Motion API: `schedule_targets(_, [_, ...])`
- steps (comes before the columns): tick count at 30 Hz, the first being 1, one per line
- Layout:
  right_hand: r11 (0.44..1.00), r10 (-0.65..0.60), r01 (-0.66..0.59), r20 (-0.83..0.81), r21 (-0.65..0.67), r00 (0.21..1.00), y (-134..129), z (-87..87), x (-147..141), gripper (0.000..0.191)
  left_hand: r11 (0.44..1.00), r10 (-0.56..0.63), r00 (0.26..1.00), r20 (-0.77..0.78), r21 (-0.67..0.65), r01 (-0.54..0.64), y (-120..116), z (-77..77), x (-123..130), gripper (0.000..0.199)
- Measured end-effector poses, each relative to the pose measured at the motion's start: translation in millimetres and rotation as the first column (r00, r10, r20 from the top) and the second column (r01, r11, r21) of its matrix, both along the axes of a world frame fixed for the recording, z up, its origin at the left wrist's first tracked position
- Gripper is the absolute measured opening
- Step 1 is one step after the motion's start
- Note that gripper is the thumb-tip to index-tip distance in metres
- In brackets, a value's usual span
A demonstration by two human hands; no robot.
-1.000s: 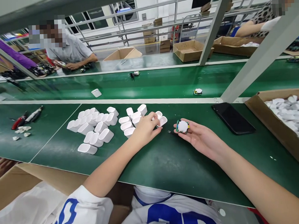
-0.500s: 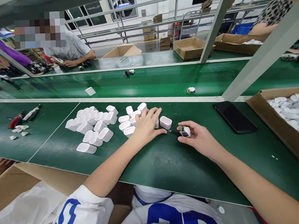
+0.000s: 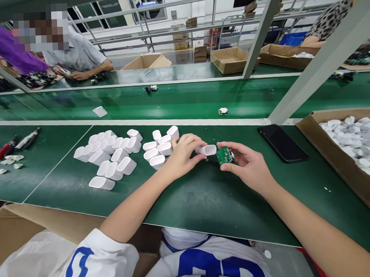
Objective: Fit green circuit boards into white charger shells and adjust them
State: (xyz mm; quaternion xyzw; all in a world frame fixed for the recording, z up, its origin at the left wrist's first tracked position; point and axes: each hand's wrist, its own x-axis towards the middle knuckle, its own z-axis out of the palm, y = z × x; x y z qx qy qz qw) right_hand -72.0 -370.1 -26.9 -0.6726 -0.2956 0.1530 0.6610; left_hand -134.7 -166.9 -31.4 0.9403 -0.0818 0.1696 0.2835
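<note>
My left hand is closed around a white plastic housing, whose open end faces right. Between the thumb and fingers of my right hand sits a small green circuit board, its soldered face toward the housing. A narrow gap separates the board from the housing. Left of my left hand stand more white housings in a loose cluster, and a larger group of white housings lies farther left. Part of the held housing is hidden by my left fingers.
A black phone lies right of my right hand. At the far right stands a cardboard box full of small white parts. Pliers lie at the left. On the green conveyor another small board rests. A co-worker sits opposite.
My left hand has taken hold of the housing and tipped its open end rightward. In my right hand the board has turned, its green face now showing. The two hands hold the parts closer together.
</note>
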Motion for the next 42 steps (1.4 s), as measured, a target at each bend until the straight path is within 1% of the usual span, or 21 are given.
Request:
schedule_targets(2, [0.999, 0.028, -0.027, -0.058, 0.023, 0.998, -1.1, 2.1, -1.5, 0.045, 0.986, -0.128, 0.991, 0.046, -0.106, 0.132, 3.5, 0.0, -2.6, 0.020])
schedule_targets(3, [0.999, 0.040, -0.039, -0.083, 0.020, 0.996, -1.3, 2.9, -2.7, 0.045, 0.971, -0.171, 0.983, 0.072, -0.158, 0.180, 4.4, -0.8, -3.1, 0.021])
schedule_targets(5, [0.999, 0.050, -0.049, -0.115, 0.009, 0.992, -1.2, 3.9, -6.0, 0.047, 0.941, -0.205, 0.973, 0.107, -0.253, 0.226, 4.3, -3.5, -2.7, 0.022])
schedule_targets(8, [0.998, 0.063, -0.058, -0.142, 0.036, 0.988, -0.4, 4.4, -11.7, 0.048, 0.881, -0.208, 0.973, 0.098, -0.414, 0.230, 0.5, -6.5, -1.2, 0.024])
schedule_targets(11, [0.995, 0.064, -0.053, -0.133, 0.087, 0.989, -0.5, 5.2, -15.8, 0.045, 0.793, -0.216, 0.974, 0.062, -0.571, 0.212, -4.7, -6.5, -1.2, 0.023])
schedule_targets(13, [0.994, 0.052, -0.041, -0.113, 0.103, 0.992, -1.1, 6.1, -17.3, 0.044, 0.745, -0.228, 0.973, 0.018, -0.641, 0.186, -8.2, -5.8, -2.3, 0.026])
schedule_targets(15, [0.994, 0.042, -0.032, -0.094, 0.109, 0.995, -1.9, 6.9, -18.0, 0.046, 0.711, -0.232, 0.973, -0.015, -0.684, 0.159, -11.6, -5.6, -3.6, 0.031])
schedule_targets(18, [0.993, 0.048, -0.039, -0.084, 0.108, 0.995, -2.4, 6.4, -18.8, 0.047, 0.703, -0.206, 0.979, -0.005, -0.696, 0.144, -14.9, -5.8, -4.4, 0.030])
schedule_targets(22, [0.989, 0.045, -0.038, -0.047, 0.143, 0.998, -2.7, 5.0, -20.2, 0.046, 0.769, -0.154, 0.985, 0.072, -0.618, 0.165, -12.5, -5.5, -2.8, 0.025])
schedule_targets(24, [0.987, 0.006, -0.006, 0.002, 0.161, 1.000, -3.8, 5.9, -20.7, 0.046, 0.776, -0.167, 0.983, 0.071, -0.606, 0.175, -9.2, -5.4, -2.0, 0.027])
schedule_targets(25, [0.986, -0.021, 0.015, 0.035, 0.164, 0.999, -4.6, 6.8, -20.8, 0.045, 0.762, -0.199, 0.979, 0.040, -0.622, 0.180, -7.6, -5.5, -1.9, 0.031])
schedule_targets(27, [0.987, -0.052, 0.033, 0.119, 0.159, 0.991, -6.9, 8.8, -20.5, 0.045, 0.698, -0.323, 0.944, -0.061, -0.689, 0.195, -5.3, -5.8, -2.8, 0.043])
schedule_targets(28, [0.988, -0.049, 0.023, 0.169, 0.152, 0.984, -8.2, 9.8, -20.3, 0.045, 0.656, -0.408, 0.905, -0.116, -0.727, 0.202, -4.8, -5.9, -3.7, 0.048])
schedule_targets(30, [0.991, -0.002, -0.036, 0.278, 0.132, 0.961, -10.2, 11.1, -20.2, 0.047, 0.566, -0.578, 0.794, -0.191, -0.794, 0.221, -4.9, -5.5, -6.1, 0.054])
schedule_targets(31, [0.990, 0.029, -0.072, 0.331, 0.118, 0.943, -10.9, 11.4, -20.5, 0.048, 0.530, -0.641, 0.739, -0.206, -0.816, 0.231, -5.3, -5.0, -7.5, 0.053])
schedule_targets(33, [0.986, 0.085, -0.139, 0.427, 0.095, 0.900, -11.0, 11.4, -22.0, 0.050, 0.491, -0.714, 0.665, -0.218, -0.833, 0.255, -6.1, -3.8, -9.9, 0.049])
schedule_targets(35, [0.979, 0.117, -0.185, 0.497, 0.088, 0.860, -9.8, 10.8, -24.4, 0.052, 0.478, -0.743, 0.630, -0.225, -0.837, 0.266, -6.4, -2.5, -11.8, 0.046])
schedule_targets(37, [0.974, 0.128, -0.208, 0.538, 0.091, 0.833, -7.7, 9.8, -26.9, 0.054, 0.470, -0.762, 0.602, -0.239, -0.844, 0.259, -7.1, -1.6, -13.1, 0.049])
schedule_targets(38, [0.972, 0.128, -0.216, 0.551, 0.098, 0.824, -6.5, 9.1, -28.0, 0.054, 0.477, -0.761, 0.598, -0.252, -0.842, 0.253, -8.0, -1.1, -13.4, 0.052])
schedule_targets(39, [0.970, 0.126, -0.221, 0.561, 0.105, 0.818, -5.3, 8.2, -29.0, 0.055, 0.494, -0.753, 0.601, -0.269, -0.834, 0.246, -9.4, -0.5, -13.6, 0.054])
schedule_targets(42, [0.967, 0.108, -0.221, 0.584, 0.126, 0.804, -2.1, 4.9, -30.9, 0.058, 0.574, -0.696, 0.644, -0.318, -0.785, 0.233, -16.5, 2.6, -13.7, 0.055])
